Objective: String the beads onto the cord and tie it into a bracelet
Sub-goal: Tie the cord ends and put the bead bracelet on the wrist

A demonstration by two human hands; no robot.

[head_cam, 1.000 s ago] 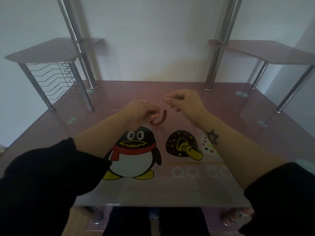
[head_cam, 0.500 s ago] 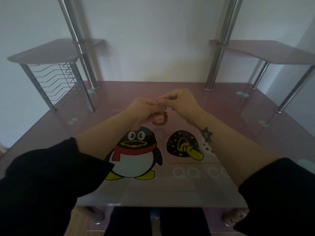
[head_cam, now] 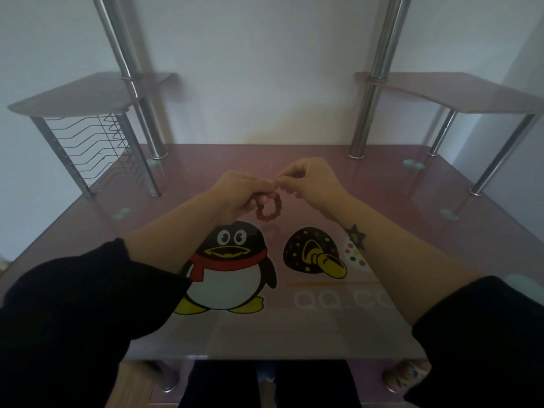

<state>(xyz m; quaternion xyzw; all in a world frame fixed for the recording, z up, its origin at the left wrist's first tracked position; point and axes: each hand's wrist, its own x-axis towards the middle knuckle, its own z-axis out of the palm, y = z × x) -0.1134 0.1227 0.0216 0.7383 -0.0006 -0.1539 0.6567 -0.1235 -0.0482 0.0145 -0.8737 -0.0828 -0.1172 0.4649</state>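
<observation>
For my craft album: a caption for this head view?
Both hands, left and right, pinch a red bead loop above the pink desk.

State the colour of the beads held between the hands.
Reddish-brown beads, seen in the head view, the only view.

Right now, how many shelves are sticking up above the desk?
2. One shelf is up on the left, above a wire rack. The other shelf is up on the right. More could be higher, out of view.

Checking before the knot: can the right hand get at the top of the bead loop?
Probably yes: the right hand already pinches beside the left hand above the bead loop; nothing lies between.
</observation>
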